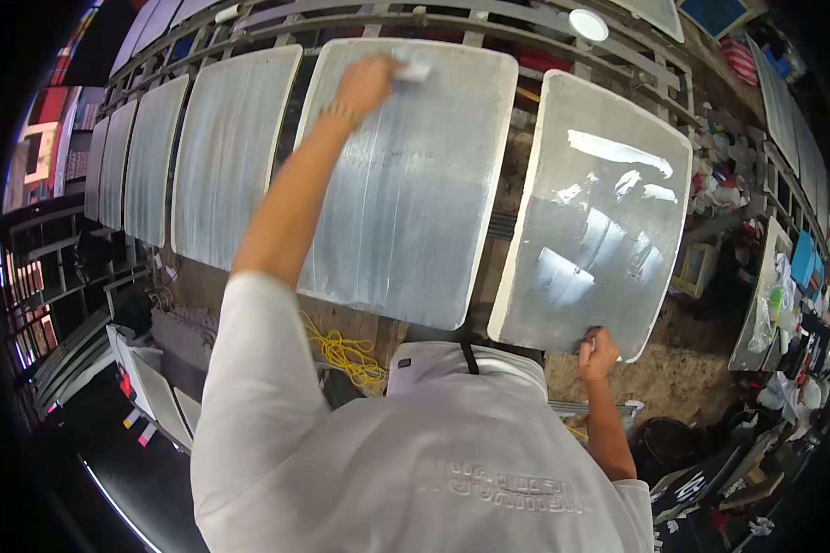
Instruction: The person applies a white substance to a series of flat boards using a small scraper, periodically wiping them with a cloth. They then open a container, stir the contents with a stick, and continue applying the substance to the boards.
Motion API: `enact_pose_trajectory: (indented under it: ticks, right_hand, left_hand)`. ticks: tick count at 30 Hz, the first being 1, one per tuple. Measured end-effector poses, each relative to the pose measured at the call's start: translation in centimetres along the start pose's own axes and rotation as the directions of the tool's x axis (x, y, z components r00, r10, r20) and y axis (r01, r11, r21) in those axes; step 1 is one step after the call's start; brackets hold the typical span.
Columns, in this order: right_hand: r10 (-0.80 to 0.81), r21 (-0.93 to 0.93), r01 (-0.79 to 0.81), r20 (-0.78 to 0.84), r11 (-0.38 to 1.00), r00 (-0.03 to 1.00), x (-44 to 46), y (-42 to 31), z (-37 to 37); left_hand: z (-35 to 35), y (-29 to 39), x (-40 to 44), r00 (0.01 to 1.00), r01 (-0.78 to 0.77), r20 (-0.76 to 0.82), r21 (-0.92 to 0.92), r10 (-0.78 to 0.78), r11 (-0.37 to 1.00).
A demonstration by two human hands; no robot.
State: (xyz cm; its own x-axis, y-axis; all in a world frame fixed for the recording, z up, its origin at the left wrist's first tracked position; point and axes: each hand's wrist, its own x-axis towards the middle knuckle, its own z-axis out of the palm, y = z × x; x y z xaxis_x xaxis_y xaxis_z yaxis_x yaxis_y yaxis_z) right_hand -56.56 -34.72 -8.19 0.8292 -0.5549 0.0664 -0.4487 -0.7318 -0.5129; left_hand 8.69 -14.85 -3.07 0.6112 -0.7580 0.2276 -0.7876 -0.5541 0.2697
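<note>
My left hand (pixel 367 85) is closed around a small pale flat tool (pixel 413 71), held at the top of a large grey panel (pixel 401 184) with a pale rim. Long streaks run down the panel's surface. Beside it on the right lies another grey panel (pixel 609 276), with several thick white smears (pixel 618 152) on its upper and middle parts. My right hand (pixel 599 353) is closed at this panel's lower edge. What its fingers hold is too small to make out; something dark shows at the fingertips.
More streaked panels (pixel 233 157) stand in a row to the left, on a rack of bars (pixel 470 28). A round white lid or dish (pixel 588 25) sits behind the panels. Yellow cord (pixel 349 355) lies on the floor below. Cluttered items and a bucket (pixel 669 442) are at the right.
</note>
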Motion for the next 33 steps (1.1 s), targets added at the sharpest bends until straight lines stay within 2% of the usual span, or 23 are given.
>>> enact_pose_trajectory:
  ticks: [1, 2, 3, 6, 9, 12, 13, 14, 15, 17, 18, 20, 21, 22, 23, 25, 27, 28, 29, 30, 33]
  right_hand:
    - [0.022, -0.006, -0.022, 0.004, 1.0, 1.0, -0.1, -0.2, -0.1]
    - [0.044, -0.012, -0.044, 0.002, 0.999, 0.999, 0.1, -0.3, 0.0]
    - [0.048, -0.013, -0.048, 0.012, 0.999, 0.999, 0.2, -0.4, 0.1]
    - [0.056, -0.03, -0.056, 0.033, 0.998, 0.998, 0.0, -0.5, -0.2]
    - [0.061, -0.042, -0.06, 0.027, 0.997, 0.998, 0.2, -0.6, 0.0]
    - [0.017, -0.041, -0.016, 0.02, 0.999, 1.0, 0.5, -0.4, -0.6]
    - [0.097, 0.07, -0.101, 0.049, 0.992, 0.994, 0.6, -0.6, -1.0]
    - [0.171, 0.175, -0.184, 0.089, 0.967, 0.981, 0.9, -0.7, -1.6]
    - [0.164, 0.168, -0.179, 0.098, 0.969, 0.982, 1.5, -1.8, -2.2]
    - [0.178, 0.213, -0.161, -0.064, 0.964, 0.982, 3.3, -6.1, -2.9]
    - [0.176, 0.212, -0.161, -0.054, 0.964, 0.983, 4.3, -7.7, -2.7]
    - [0.052, 0.327, -0.015, -0.104, 0.945, 0.993, 7.5, -10.8, -1.5]
    - [-0.025, 0.358, 0.047, -0.066, 0.933, 0.998, 9.6, -12.6, -1.2]
    - [-0.108, 0.391, 0.113, -0.034, 0.914, 0.994, 11.9, -14.5, -0.9]
    - [-0.16, 0.407, 0.148, -0.004, 0.902, 0.987, 14.2, -16.3, -0.3]
    - [-0.316, 0.429, 0.273, 0.031, 0.861, 0.948, 18.7, -19.4, 1.5]
    - [-0.463, 0.424, 0.395, 0.066, 0.815, 0.884, 22.6, -22.4, 3.0]
    - [-0.506, 0.413, 0.429, 0.095, 0.803, 0.857, 24.2, -23.8, 3.4]
    - [-0.509, 0.405, 0.436, 0.088, 0.804, 0.856, 25.3, -24.9, 3.8]
    - [-0.524, 0.374, 0.448, 0.132, 0.812, 0.841, 26.2, -25.7, 4.1]
    - [-0.52, 0.302, 0.451, 0.212, 0.84, 0.827, 27.9, -26.4, 4.7]
  left_hand:
    - [1.8, -2.9, 2.9, 1.0, -0.004, 0.021, 0.052, 0.003, 0.999]
    - [2.5, -3.9, 4.9, 0.988, 0.119, 0.091, 0.031, -0.121, 0.992]
    - [2.9, -4.1, 5.4, 0.98, 0.151, 0.125, 0.035, -0.155, 0.988]
    - [3.0, -3.3, 3.2, 0.98, 0.128, 0.149, 0.046, -0.134, 0.991]
    - [0.8, 0.1, -4.4, 0.985, 0.052, 0.164, 0.002, -0.052, 0.999]
    - [-1.1, 4.2, -16.2, 0.988, 0.041, 0.148, -0.043, -0.034, 0.998]
    - [-1.9, 6.0, -20.5, 0.987, 0.04, 0.155, -0.025, -0.036, 0.999]
    - [-2.7, 7.7, -24.4, 0.972, 0.103, 0.218, -0.048, -0.09, 0.994]
    - [-4.0, 10.0, -28.1, 0.984, 0.092, 0.155, -0.024, -0.088, 0.995]
    - [-6.5, 13.7, -33.9, 0.96, 0.193, 0.217, -0.057, -0.176, 0.98]
    - [-7.5, 14.9, -36.3, 0.945, 0.224, 0.257, -0.065, -0.2, 0.972]
    - [-9.3, 15.6, -38.9, 0.929, 0.257, 0.292, -0.067, -0.228, 0.964]
    - [-10.3, 15.6, -39.3, 0.879, 0.299, 0.413, -0.092, -0.236, 0.95]
    - [-11.1, 15.4, -39.1, 0.819, 0.342, 0.523, -0.112, -0.237, 0.933]
    - [-11.4, 14.5, -38.0, 0.823, 0.344, 0.512, -0.106, -0.245, 0.933]
    - [-11.1, 10.4, -33.0, 0.959, 0.196, 0.233, -0.138, -0.16, 0.971]
    - [-9.8, 5.7, -25.2, 0.977, 0.184, 0.137, -0.178, -0.16, 0.967]
    - [-7.8, 2.2, -21.3, 0.997, 0.059, 0.048, -0.122, -0.053, 0.991]
    - [-6.2, 0.1, -17.0, 0.997, 0.062, -0.025, -0.145, -0.066, 0.988]
    - [-4.8, -1.7, -12.5, 0.997, 0.027, -0.068, -0.05, -0.03, 0.998]
    - [-1.4, -5.1, -1.4, 0.998, 0.044, -0.038, 0.017, -0.043, 0.999]
